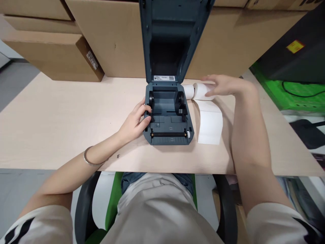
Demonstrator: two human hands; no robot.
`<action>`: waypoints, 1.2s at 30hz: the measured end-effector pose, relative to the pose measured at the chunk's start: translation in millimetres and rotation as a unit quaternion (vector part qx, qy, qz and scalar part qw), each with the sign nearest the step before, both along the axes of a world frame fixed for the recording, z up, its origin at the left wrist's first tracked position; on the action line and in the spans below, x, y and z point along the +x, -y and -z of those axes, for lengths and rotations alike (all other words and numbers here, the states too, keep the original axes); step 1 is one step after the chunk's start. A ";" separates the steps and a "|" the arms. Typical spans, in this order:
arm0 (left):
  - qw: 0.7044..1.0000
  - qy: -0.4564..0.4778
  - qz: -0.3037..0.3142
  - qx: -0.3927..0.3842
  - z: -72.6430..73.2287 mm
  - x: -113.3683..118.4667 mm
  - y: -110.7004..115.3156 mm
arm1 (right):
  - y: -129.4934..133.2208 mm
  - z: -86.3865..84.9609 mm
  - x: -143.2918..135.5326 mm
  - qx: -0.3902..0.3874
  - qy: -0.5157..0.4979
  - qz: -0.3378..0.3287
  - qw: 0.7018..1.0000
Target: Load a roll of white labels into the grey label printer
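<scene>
A dark blue-grey label printer (169,118) stands on the table with its lid (175,37) raised upright. Its roll compartment holds no roll, and a black roller with a white end lies across the front. My left hand (135,121) grips the left side wall, fingertips curled over the rim. To the right of the printer, a roll of white labels (200,91) lies on its side, its loose strip (210,122) spread toward me. My right hand (222,84) is at the right end of this roll, thumb in front and fingers behind. Another white roll (188,91) sits between it and the printer.
Cardboard boxes (122,44) stand along the back of the table (63,135), with a flatter box (53,57) at the left. At the right are a black case (291,57) and a green box (302,93) with a black cable on top. Chair armrests flank me below the table edge.
</scene>
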State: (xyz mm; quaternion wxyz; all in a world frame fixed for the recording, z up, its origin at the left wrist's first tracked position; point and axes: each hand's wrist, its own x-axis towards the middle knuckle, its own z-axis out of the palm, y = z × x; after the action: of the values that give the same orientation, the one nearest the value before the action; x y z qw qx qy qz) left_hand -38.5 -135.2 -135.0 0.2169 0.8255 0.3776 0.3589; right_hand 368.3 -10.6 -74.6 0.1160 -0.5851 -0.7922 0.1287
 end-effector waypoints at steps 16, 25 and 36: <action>1.000 0.004 -0.001 -0.003 2.7 0.0 -1.2 | 8.2 6.7 -58.7 -0.035 -0.037 0.001 0.999; 1.000 0.005 0.000 -0.010 0.5 0.8 -0.5 | 0.0 24.0 -62.9 0.018 -0.022 -0.005 1.000; 1.000 -0.001 -0.005 -0.009 0.3 0.9 0.5 | -3.1 35.6 -63.5 0.023 0.083 -0.034 0.996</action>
State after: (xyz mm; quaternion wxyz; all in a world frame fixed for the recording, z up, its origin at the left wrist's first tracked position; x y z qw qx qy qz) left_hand -37.6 -135.8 -135.3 0.2219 0.8220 0.3852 0.3559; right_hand 304.8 -7.6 -110.2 0.0588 -0.5636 -0.8214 0.0647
